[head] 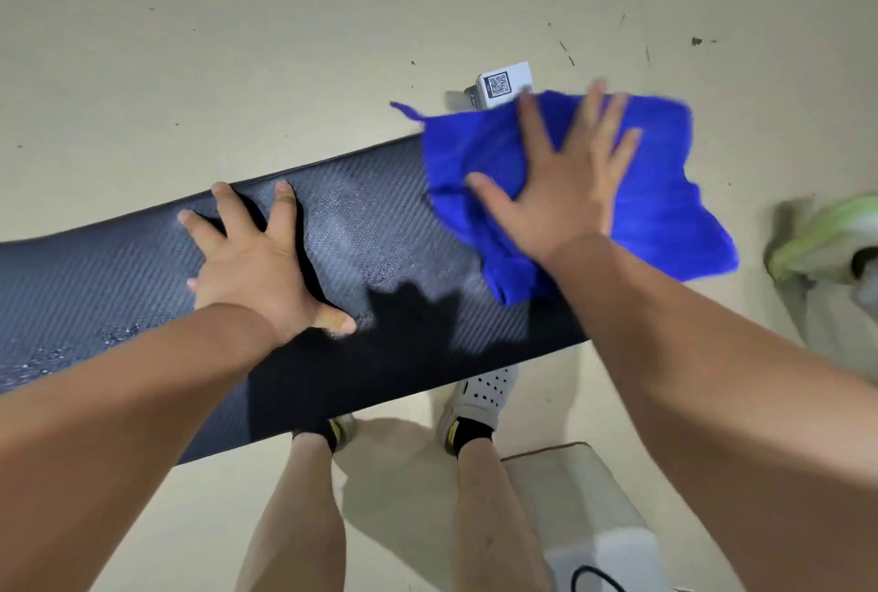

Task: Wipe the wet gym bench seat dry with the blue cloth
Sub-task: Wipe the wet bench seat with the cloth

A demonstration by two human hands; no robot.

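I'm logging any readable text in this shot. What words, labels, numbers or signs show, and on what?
No words or numbers can be read anywhere.
QR code, on the white box on the floor beyond the blue cloth: a code pattern only, no legible text beside it.
Bench seat: no label visible.

Both forearms are bare to the frame's edge, with no sleeves, watch or rings in sight. The left hand has a small greenish mark on one finger, near the tip. The right hand is unmarked and slightly blurred. Below, two bare lower legs show. Each foot wears a short black sock with a yellow patch at the ankle, inside a white shoe perforated with round holes across the top.
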